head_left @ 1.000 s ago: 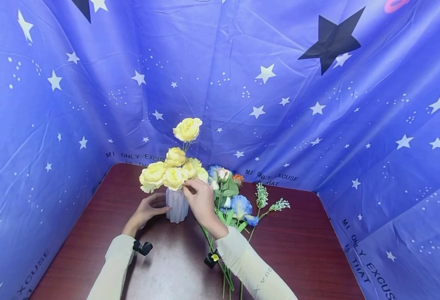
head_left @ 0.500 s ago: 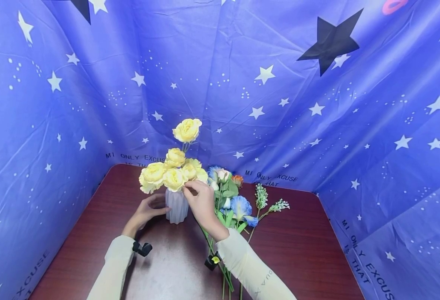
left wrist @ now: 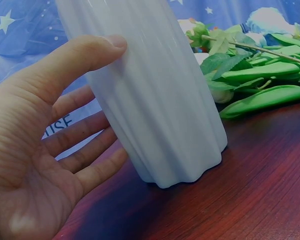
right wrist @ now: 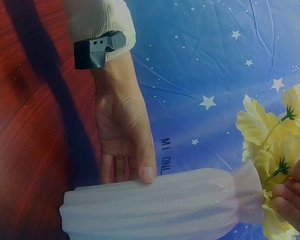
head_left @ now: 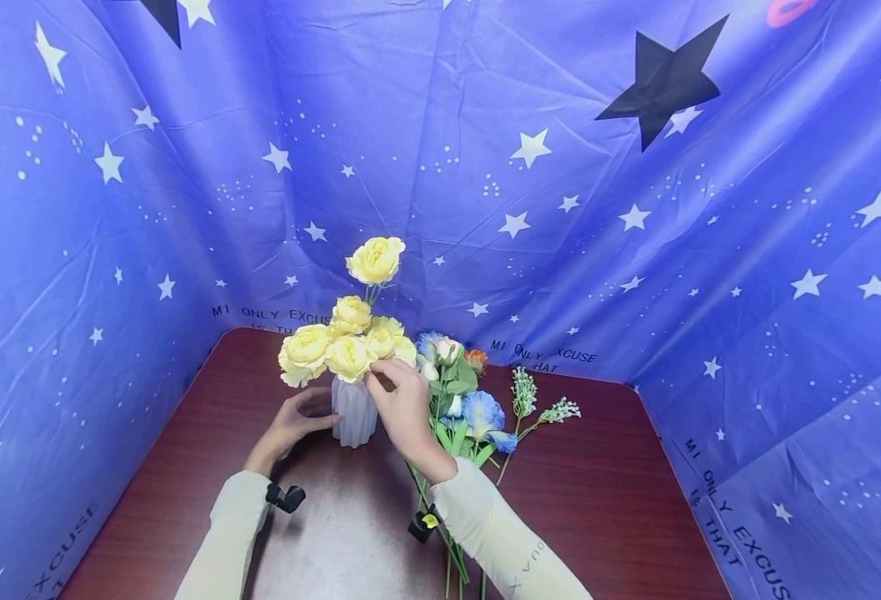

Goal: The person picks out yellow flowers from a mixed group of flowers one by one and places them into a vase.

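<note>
The left hand (head_left: 294, 422) cups the white ribbed vase (head_left: 354, 411) from its left side. The thumb (left wrist: 85, 52) presses flat against the near wall, the other fingers (left wrist: 82, 132) lie nearly straight behind the vase, and the palm stands slightly off the wall; the hold is a wide, loose cradle rather than a clench. The vase stands upright on the dark red table (head_left: 598, 492), directly between the two hands.

The right hand (head_left: 404, 401) is at the vase mouth, just right of the rim. Its fingertips (right wrist: 290, 197) pinch the green stems of the yellow flowers (head_left: 346, 346) where they enter the neck. The blooms spread above and to the left of this pinch, and one taller bloom rises well above it.

A bundle of loose flowers (head_left: 470, 400), blue, white and orange with green leaves, lies flat on the table immediately right of the right hand, its stems passing under the right forearm. Blue star-printed cloth (head_left: 635, 208) encloses the table.
</note>
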{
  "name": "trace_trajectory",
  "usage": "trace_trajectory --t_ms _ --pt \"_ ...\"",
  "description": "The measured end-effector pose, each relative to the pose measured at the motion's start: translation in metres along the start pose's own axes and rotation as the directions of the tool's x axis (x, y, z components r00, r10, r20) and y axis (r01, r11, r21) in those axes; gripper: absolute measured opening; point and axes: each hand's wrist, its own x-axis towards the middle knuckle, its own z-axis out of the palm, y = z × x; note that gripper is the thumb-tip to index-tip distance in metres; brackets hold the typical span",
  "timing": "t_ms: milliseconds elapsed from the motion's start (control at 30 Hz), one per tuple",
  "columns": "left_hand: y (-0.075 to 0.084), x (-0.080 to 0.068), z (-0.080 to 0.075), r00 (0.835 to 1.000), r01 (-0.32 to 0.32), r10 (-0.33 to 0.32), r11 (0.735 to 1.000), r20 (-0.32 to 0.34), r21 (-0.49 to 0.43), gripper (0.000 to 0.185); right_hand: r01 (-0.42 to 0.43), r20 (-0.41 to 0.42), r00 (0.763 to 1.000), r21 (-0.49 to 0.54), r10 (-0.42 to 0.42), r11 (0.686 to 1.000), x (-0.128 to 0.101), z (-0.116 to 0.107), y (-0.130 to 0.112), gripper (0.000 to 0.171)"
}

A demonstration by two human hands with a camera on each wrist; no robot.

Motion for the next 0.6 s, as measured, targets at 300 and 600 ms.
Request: trace_trajectory --t_ms 300,600 --pt "0.0015 0.0006 0.0008 1.000 0.000 0.000 1.000 -0.007 -0.008 0.061 0.015 0.016 1.000 -0.038 -0.014 0.999 0.0014 0.0030 0.0034 0.011" --pt "-0.0010 0.0009 0.0003 1.000 -0.001 0.001 1.000 -0.004 -0.027 0.062 0.028 0.023 0.999 -0.062 -0.027 0.998 0.0008 0.0040 0.0052 0.011"
